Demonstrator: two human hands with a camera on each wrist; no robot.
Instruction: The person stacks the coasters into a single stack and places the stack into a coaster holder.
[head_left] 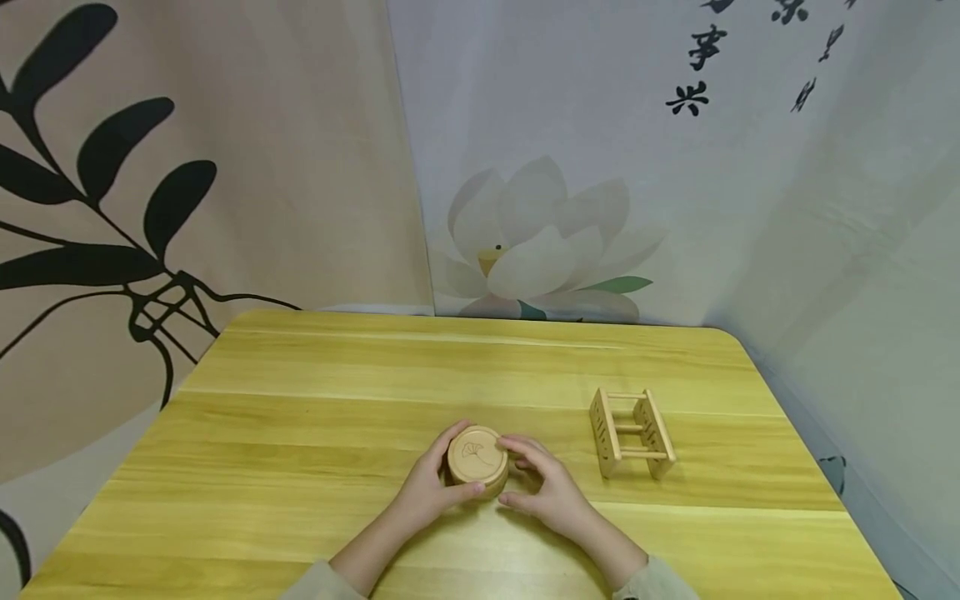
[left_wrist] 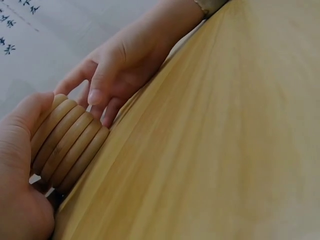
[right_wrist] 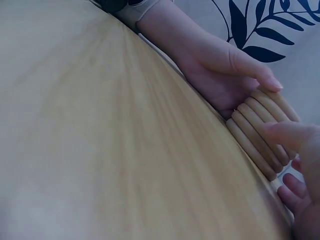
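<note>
Wooden disc stack (head_left: 477,454), probably light and stiff, best held round its rims: left hand (head_left: 427,493) grips its left; right hand (head_left: 551,490) spreads at its right.

Soft glare on tabletop (head_left: 465,383), dimmer wrist views

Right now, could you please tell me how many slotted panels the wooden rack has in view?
2: the left panel and the right panel of the wooden rack, facing each other.
</note>
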